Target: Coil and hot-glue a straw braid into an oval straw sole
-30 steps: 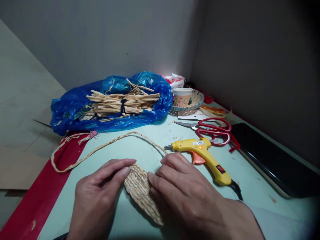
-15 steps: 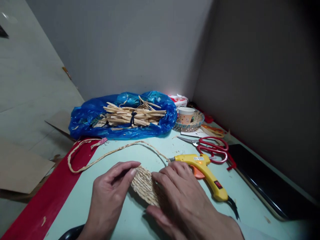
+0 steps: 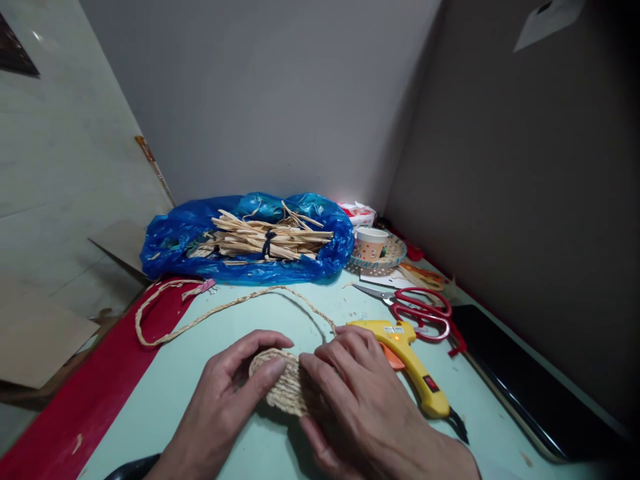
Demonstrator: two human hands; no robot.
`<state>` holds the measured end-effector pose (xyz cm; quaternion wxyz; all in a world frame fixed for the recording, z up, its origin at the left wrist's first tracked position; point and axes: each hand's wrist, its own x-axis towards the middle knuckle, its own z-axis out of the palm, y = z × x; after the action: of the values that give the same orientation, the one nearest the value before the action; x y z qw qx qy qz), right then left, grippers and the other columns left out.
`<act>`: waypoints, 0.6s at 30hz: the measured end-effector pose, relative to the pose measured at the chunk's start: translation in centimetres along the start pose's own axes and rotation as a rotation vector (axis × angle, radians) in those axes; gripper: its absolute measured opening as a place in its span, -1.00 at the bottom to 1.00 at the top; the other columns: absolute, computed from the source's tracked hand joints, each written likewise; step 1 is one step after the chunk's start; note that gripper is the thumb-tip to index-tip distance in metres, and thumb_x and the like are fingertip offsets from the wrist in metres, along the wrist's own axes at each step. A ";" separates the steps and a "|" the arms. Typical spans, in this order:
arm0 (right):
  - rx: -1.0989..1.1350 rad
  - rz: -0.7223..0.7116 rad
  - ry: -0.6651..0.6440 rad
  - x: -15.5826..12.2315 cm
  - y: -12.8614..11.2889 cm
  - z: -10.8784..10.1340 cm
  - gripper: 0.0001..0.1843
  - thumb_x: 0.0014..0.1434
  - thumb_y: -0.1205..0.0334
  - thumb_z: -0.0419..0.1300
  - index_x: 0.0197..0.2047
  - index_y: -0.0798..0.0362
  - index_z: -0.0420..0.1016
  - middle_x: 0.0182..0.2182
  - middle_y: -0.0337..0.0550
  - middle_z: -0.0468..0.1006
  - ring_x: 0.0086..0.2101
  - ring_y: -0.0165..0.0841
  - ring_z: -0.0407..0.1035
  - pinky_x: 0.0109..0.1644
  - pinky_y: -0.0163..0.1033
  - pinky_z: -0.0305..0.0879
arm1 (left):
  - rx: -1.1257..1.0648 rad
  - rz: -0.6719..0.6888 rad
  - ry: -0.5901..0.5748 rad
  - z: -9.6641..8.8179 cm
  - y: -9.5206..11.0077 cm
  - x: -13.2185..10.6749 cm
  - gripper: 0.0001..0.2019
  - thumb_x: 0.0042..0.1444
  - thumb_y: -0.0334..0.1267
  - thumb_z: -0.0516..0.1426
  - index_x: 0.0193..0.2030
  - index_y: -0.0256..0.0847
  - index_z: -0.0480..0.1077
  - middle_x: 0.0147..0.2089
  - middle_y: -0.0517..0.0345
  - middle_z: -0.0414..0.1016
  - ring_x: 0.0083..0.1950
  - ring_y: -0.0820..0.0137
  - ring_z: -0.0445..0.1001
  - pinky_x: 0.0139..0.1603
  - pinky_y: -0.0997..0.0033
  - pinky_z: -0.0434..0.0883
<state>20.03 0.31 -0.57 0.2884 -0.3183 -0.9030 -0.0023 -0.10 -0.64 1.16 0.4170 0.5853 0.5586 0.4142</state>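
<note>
Between my hands is a small oval mat of coiled straw cord (image 3: 287, 393), tilted above the table. My left hand (image 3: 230, 393) pinches its left end, thumb on the near face and fingers behind the rim. Over its right part lies my right hand (image 3: 360, 393), fingers bent round the edge and thumb below; it hides that end of the mat. A twisted straw cord (image 3: 220, 308) runs from beside my right fingers in an arc to the left, where a pink binder clip (image 3: 205, 287) grips its end. A yellow glue gun (image 3: 413, 353) lies just right of my right hand.
At the back a blue plastic bag (image 3: 170, 233) holds a tied bundle of dry straw (image 3: 295, 241). Red-handled scissors (image 3: 425, 313), a woven basket (image 3: 397, 252) with a paper cup (image 3: 371, 244), and a black flat object (image 3: 530, 387) lie to the right. Grey walls stand behind.
My left thumb has slid further onto the mat's face, and the mat has turned flatter towards me. Both hands sit slightly lower in view; the camera has tilted up a little.
</note>
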 end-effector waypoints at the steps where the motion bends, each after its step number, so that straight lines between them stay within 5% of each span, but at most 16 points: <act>1: -0.010 -0.021 0.020 0.0 0.1 0.2 -0.69 0.17 0.25 0.19 -0.04 0.18 0.47 -0.27 -0.03 0.52 -0.23 -0.13 0.28 0.02 0.13 0.25 | 0.014 0.017 0.013 0.2 0.1 -0.1 -0.82 0.16 -0.06 0.22 -0.18 -0.04 0.57 -0.19 0.22 0.65 -0.15 0.32 0.56 -0.11 0.51 0.43; 15: -0.068 -0.104 0.220 0.3 0.1 -0.3 -0.71 0.22 0.30 0.21 -0.01 0.25 0.51 -0.37 -0.11 0.58 -0.37 -0.24 0.34 0.03 0.08 0.31 | 0.047 0.065 0.144 1.6 1.2 -1.0 -0.93 0.08 -0.24 0.22 -0.33 0.02 0.56 -0.31 0.34 0.62 -0.23 0.40 0.55 -0.14 0.58 0.41; 18: -0.073 -0.114 0.228 0.4 0.3 -0.7 -0.71 0.21 0.34 0.25 -0.01 0.25 0.51 -0.36 -0.13 0.59 -0.37 -0.25 0.35 0.05 0.07 0.31 | 0.023 0.108 0.228 1.6 1.1 -1.2 -0.88 0.06 -0.26 0.24 -0.29 0.08 0.60 -0.21 0.34 0.63 -0.11 0.38 0.53 -0.06 0.58 0.41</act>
<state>20.28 0.63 0.21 0.3770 -0.2745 -0.8803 -0.0877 1.68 -1.87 1.66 0.3212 0.5681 0.5749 0.4935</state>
